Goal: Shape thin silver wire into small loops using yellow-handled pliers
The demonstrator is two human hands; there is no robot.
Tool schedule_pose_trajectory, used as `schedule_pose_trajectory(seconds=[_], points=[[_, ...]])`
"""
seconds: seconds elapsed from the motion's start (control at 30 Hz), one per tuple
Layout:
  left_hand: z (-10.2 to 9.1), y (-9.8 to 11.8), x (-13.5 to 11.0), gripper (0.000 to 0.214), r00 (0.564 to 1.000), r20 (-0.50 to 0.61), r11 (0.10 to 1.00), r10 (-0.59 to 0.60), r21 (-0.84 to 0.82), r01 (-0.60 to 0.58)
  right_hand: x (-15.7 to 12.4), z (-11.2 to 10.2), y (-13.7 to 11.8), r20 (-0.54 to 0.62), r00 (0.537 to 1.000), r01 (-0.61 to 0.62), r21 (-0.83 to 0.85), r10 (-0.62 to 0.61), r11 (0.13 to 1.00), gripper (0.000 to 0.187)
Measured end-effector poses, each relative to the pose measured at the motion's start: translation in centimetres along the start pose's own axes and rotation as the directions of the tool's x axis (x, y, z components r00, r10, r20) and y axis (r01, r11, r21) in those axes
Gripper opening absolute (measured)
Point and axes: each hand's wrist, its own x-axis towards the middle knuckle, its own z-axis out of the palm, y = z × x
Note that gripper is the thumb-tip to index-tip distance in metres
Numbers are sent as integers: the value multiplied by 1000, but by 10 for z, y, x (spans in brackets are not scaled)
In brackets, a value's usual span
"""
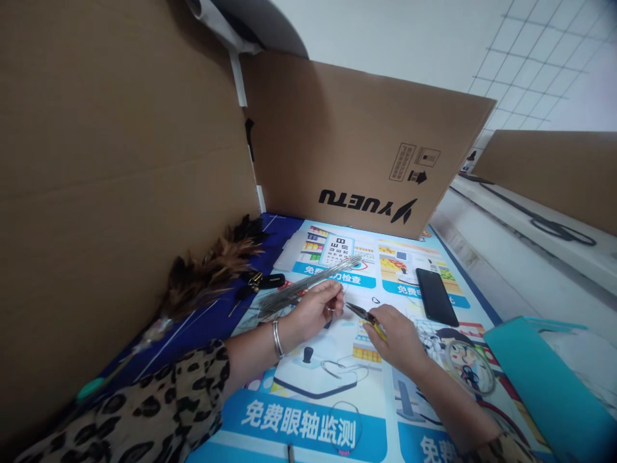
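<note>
My right hand [398, 337] is wrapped round needle-nose pliers [367, 316] with yellow handles. Their dark, narrow jaws point left toward my left hand [322, 310], whose thumb and fingertips are pinched together. A thin wire seems to be in that pinch, though it is too fine to follow clearly. The plier tips are close to the left fingertips; whether they touch the wire I cannot tell. Behind and left of my left hand lies a bundle of straight silvery wires [299, 287]. A small dark wire loop [376, 300] rests just beyond the pliers.
A black phone [436, 297] lies to the right, near a teal case [549, 386] and a coil of wire [470, 366]. Brown feathers [207, 273] and a black key fob [272, 281] are at left. Cardboard panels [366, 141] wall the printed mat at the back and left.
</note>
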Motion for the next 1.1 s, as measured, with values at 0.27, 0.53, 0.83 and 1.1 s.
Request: schedule_pose_trajectory(seconds=[0.27,0.53,0.83,1.1], points=[[6,-2,-5,18,998,5,996,-62,-57,62,1,-3,-2,-38,999,-3,-102,0,995,24],[3,-2,-3,20,999,16,999,-43,-17,43,2,2,6,-15,989,-146,36,147,989,24],[2,-3,-3,21,993,84,995,-80,64,75,4,0,6,92,984,-164,148,151,975,24],[0,-2,-1,21,991,99,994,-94,58,89,1,5,10,97,978,-194,132,182,972,23]])
